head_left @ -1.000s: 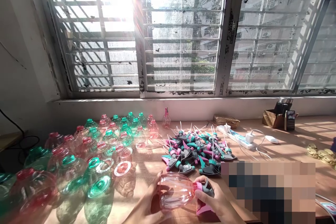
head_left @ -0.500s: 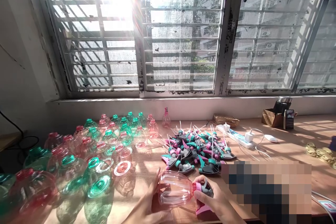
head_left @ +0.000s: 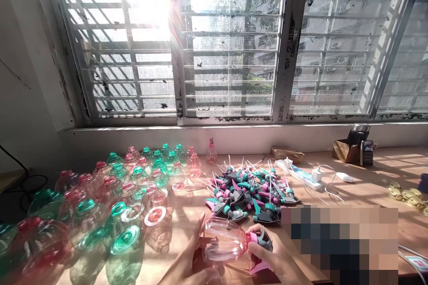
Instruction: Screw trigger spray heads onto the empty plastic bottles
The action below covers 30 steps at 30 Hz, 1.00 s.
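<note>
A clear pink spray bottle (head_left: 223, 241) lies on its side between my hands, near the table's front edge. My left hand (head_left: 190, 254) is curled around its base end, thumb on the far side. At the neck, my right hand (head_left: 267, 254) grips the trigger spray head (head_left: 264, 241), which is grey with a pink collar and a pink trigger below. The collar sits against the bottle's mouth; whether it is screwed tight I cannot tell. Just beyond lies a heap of loose spray heads (head_left: 247, 191), grey, pink and teal, with thin tubes sticking up.
Several open pink and green bottles (head_left: 122, 222) stand upright on the left of the table. Behind the heap are a power strip (head_left: 306, 176) and a shallow basket (head_left: 287, 154). A box (head_left: 346, 150) with a phone stands at the back right. A blurred patch covers the right front.
The view has shifted very slightly. Both hands keep their hold on the bottle and spray head, in nearly the same place.
</note>
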Each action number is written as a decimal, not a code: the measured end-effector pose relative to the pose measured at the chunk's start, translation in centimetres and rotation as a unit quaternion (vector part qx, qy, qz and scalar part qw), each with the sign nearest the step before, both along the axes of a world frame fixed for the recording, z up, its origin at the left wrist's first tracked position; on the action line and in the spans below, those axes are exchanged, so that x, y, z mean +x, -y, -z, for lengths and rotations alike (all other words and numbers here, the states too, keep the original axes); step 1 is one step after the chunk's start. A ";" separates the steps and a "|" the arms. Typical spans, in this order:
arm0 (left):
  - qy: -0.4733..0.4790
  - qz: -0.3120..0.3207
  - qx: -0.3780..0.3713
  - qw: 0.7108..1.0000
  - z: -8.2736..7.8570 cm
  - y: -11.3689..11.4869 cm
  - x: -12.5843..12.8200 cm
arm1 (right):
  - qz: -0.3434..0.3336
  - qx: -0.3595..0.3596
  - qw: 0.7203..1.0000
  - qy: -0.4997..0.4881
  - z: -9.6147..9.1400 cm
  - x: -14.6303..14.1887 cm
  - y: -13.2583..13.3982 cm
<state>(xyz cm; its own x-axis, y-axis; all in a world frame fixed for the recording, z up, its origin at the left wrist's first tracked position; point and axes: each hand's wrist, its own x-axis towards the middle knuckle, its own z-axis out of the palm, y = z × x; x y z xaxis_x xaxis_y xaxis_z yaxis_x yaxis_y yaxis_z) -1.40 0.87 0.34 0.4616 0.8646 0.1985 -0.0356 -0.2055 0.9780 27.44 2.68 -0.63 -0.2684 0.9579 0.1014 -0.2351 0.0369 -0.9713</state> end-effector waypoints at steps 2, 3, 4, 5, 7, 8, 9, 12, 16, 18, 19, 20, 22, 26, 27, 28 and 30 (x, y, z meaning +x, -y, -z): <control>0.014 0.002 -0.015 1.000 -0.1 0.0 0.0 | -0.009 -0.001 1.000 0.001 0.3 0.0 -0.1; 0.017 0.004 -0.021 1.000 -0.2 0.0 0.0 | -0.012 0.000 1.000 0.003 0.4 0.0 -0.1; 0.018 0.005 -0.026 0.999 -0.2 0.0 0.0 | -0.012 0.002 1.000 0.005 0.5 0.1 -0.2; 0.016 0.005 -0.030 0.999 -0.2 0.0 0.0 | -0.011 0.003 1.000 0.006 0.5 0.1 -0.2; 0.008 -0.001 -0.021 1.000 -0.2 -0.1 0.1 | -0.008 -0.001 1.000 0.003 0.5 0.2 -0.2; 0.005 -0.008 -0.009 1.000 -0.1 -0.1 0.1 | -0.007 -0.002 1.000 0.001 0.4 0.3 -0.2; -0.001 -0.015 0.005 1.000 0.1 -0.2 0.1 | -0.006 -0.003 1.000 0.000 0.3 0.3 -0.2; -0.028 -0.021 0.025 0.999 0.5 -0.3 -0.2 | -0.004 0.000 1.000 0.003 0.2 0.3 -0.3; -0.048 0.010 -0.001 0.999 0.5 -0.3 -0.7 | -0.009 0.004 1.000 0.003 0.0 0.2 -0.2; -0.033 0.016 -0.013 0.999 0.3 -0.2 -0.7 | -0.008 0.003 1.000 0.002 -0.3 0.1 0.0; -0.022 0.018 -0.019 0.999 0.2 -0.2 -0.7 | -0.005 0.004 1.000 0.001 -0.4 0.1 0.1; -0.013 0.019 -0.025 0.999 0.1 -0.1 -0.7 | 0.001 0.004 1.000 0.001 -0.6 0.1 0.2; -0.015 0.018 -0.026 0.999 -0.1 0.0 -0.5 | 0.009 0.001 1.000 -0.005 -1.0 0.0 0.4; -0.019 0.000 0.008 1.000 0.2 -0.1 -0.1 | 0.013 -0.014 1.000 -0.011 -1.3 -0.2 0.5; -0.013 0.000 0.014 1.000 0.3 -0.2 -0.1 | 0.011 -0.013 1.000 -0.011 -1.2 -0.2 0.5; -0.011 0.003 0.018 1.000 0.5 -0.3 -0.1 | 0.009 -0.010 1.000 -0.011 -1.1 -0.2 0.4; -0.022 0.003 0.019 1.000 0.5 -0.4 -0.3 | 0.003 -0.005 1.000 -0.014 -0.7 -0.2 0.3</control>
<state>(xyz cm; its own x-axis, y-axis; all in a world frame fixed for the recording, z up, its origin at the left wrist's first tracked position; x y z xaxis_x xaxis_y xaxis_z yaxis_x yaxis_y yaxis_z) -1.72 1.27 -0.20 0.4759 0.8537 0.2114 0.0056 -0.2433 0.9699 27.26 2.42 0.11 -0.2602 0.9605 0.0987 -0.2616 0.0283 -0.9648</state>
